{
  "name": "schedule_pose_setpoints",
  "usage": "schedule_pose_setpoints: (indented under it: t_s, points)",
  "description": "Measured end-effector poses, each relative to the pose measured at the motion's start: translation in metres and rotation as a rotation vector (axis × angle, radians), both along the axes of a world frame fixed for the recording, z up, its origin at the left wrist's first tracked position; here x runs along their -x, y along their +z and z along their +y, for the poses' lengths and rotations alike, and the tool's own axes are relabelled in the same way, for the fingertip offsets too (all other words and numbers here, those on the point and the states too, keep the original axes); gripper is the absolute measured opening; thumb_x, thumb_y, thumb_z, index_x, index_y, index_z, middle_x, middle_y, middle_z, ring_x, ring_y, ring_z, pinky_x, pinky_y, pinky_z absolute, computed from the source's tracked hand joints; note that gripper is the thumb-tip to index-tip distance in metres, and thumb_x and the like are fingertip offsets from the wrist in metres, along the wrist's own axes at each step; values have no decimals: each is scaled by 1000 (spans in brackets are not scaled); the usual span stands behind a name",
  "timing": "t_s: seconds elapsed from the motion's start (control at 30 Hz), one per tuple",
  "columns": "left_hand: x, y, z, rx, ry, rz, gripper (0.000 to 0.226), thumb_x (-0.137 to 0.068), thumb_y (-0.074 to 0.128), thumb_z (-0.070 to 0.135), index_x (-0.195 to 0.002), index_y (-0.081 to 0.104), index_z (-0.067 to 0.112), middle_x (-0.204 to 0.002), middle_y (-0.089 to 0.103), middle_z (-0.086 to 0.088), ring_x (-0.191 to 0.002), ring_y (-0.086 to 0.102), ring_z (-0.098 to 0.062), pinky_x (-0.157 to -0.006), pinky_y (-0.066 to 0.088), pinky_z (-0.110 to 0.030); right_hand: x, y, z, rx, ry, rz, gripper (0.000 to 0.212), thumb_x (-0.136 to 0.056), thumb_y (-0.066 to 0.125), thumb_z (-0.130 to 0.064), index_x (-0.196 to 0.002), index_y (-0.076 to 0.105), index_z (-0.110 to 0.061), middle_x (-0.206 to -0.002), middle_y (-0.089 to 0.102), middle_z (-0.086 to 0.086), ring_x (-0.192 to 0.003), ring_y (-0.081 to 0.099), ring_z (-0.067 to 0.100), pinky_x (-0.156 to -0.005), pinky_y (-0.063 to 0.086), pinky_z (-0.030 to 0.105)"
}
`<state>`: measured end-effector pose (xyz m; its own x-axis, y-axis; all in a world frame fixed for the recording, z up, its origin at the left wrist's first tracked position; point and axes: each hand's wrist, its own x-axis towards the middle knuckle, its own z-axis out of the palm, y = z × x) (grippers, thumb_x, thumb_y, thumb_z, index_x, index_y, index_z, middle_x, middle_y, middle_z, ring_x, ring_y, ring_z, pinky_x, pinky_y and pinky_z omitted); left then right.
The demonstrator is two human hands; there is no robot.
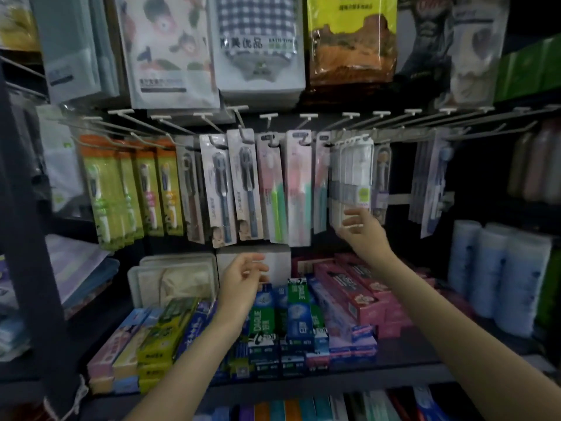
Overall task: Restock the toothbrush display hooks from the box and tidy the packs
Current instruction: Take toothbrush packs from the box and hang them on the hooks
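From the head view, a row of wire display hooks is carrying hanging toothbrush packs: green-and-orange packs at the left, grey packs with dark brushes next, pink-and-green packs in the middle, then a bunch of clear white packs, and further packs hanging well apart to the right. Several hooks toward the right are showing bare wire.

The right hand is reaching up to the lower end of the clear white packs; its fingers are lying loosely apart and slightly curled, just at the packs' bottom edge, and blur is making it impossible to tell whether they are touching or pinching anything. The left hand is hovering lower, in front of a white box on the shelf, its fingers relaxed, gently curled and holding nothing.

Below the hooks, the shelf is holding toothpaste cartons lying in rows; green and blue ones are reading "DARLIE", while pink cartons are lying to the right with print too blurred to read. A pale tray is sitting behind them at the left, with something pale in it that I cannot identify. Light blue cylinders are standing at the right.

Above the hooks, bagged goods are hanging; a checked package is bearing Chinese characters, and a yellow bag is hanging beside it.
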<state>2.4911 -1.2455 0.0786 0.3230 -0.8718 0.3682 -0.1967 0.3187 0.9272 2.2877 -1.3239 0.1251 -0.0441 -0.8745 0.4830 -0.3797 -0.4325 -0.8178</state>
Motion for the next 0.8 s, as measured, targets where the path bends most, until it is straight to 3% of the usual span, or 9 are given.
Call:
schedule_pose_setpoints:
  t_s: [0.1,0.2,0.3,0.37,0.47,0.57,0.7,0.8]
  points:
    - [23,-18,4,114,-25,-194,29,-93,42,-3,-90,57,21,-81,61,3,-69,59,-10,-64,49,-19,50,-30,18,-3,-36,58,26,-84,65,-4,-107,55,-9,-85,58,-1,-82,57,18,-70,45,26]
    - [63,-39,5,163,-110,-307,33,-88,43,-10,-87,54,21,-79,60,9,-66,57,2,-68,48,-21,113,-68,46,-81,-103,203,29,-82,65,0,-107,55,-9,-80,59,-4,-73,57,13,-68,44,18]
    - [117,-68,4,187,-207,-305,32,-84,41,-14,-92,54,14,-77,58,10,-65,58,3,-69,48,-21,180,-115,72,-221,-177,289,32,-80,63,6,-108,54,-7,-75,60,-4,-67,58,-1,-79,44,28]
    - [160,-99,7,91,-301,-340,29,-87,43,-10,-94,53,16,-79,59,9,-69,59,-4,-68,48,-19,223,-153,86,-347,-257,352,30,-80,62,5,-107,55,-6,-76,63,4,-76,61,11,-80,43,36]
    - [218,-162,14,-98,-457,-442,26,-83,47,-11,-100,59,6,-88,63,-3,-81,60,-19,-69,42,-15,281,-220,100,-578,-284,585,31,-81,63,2,-111,56,9,-102,61,19,-99,58,31,-85,38,37]
    - [263,-227,23,-323,-551,-578,28,-85,48,-7,-106,60,4,-105,64,-9,-99,60,-21,-78,40,-18,325,-294,118,-876,-158,710,41,-88,61,-9,-125,48,4,-123,55,21,-105,54,29,-89,38,33]
    - [303,-281,34,-526,-666,-772,29,-91,48,4,-117,58,14,-121,55,-4,-113,54,-18,-81,39,-19,358,-375,144,-1103,32,715,39,-84,67,-18,-119,58,-4,-120,59,14,-111,57,28,-95,43,29]
    - [324,-305,42,-651,-698,-833,31,-94,46,8,-123,53,17,-127,50,-2,-119,48,-16,-80,36,-18,360,-430,165,-1194,217,945,65,-81,69,-37,-137,42,-20,-143,37,4,-131,38,24,-105,34,31]
